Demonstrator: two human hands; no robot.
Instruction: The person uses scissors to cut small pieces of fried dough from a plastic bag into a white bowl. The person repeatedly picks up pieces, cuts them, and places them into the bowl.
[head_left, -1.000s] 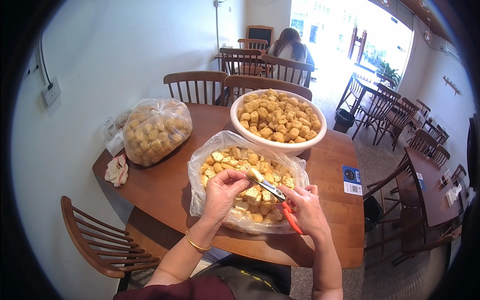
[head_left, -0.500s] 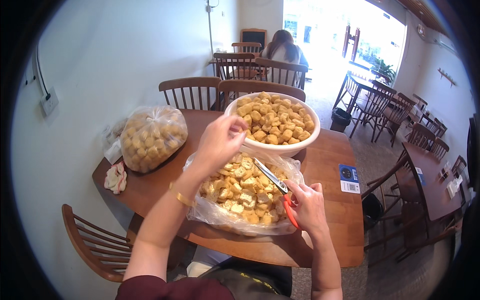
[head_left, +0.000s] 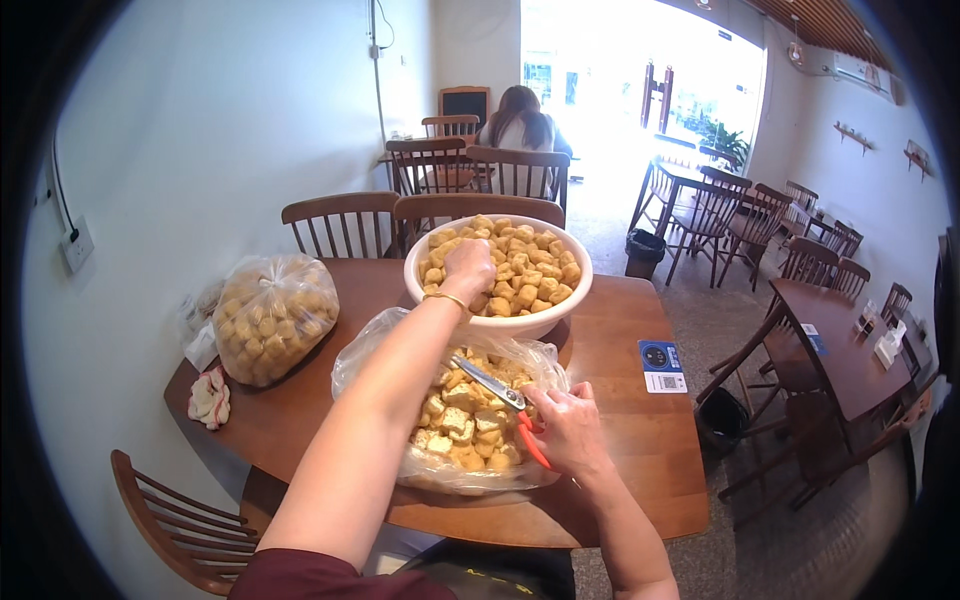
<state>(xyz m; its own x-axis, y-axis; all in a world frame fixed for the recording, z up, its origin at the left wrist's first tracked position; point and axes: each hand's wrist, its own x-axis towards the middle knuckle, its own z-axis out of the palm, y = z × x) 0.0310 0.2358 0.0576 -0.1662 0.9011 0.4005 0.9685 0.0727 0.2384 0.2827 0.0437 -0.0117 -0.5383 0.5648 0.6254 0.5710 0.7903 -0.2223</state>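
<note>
My left hand reaches into a white bowl heaped with golden fried tofu puffs. Its fingers are curled down among the puffs, and whatever they grip is hidden. In my right hand are scissors with red handles, their blades pointing up and left, looking nearly closed. Under the blades lies an opened clear plastic bag of cut tofu puffs, pale insides showing. My left forearm covers part of this bag.
At the table's left stands a full plastic bag of whole puffs, beside a crumpled cloth. A blue and white card lies on the wooden table. Chairs line the far side; another chair is at near left. A person sits beyond.
My left hand has moved from the bowl's near rim into the puffs. My right hand still holds the scissors over the bag. The whole view has shifted, with things sitting lower and further left.
</note>
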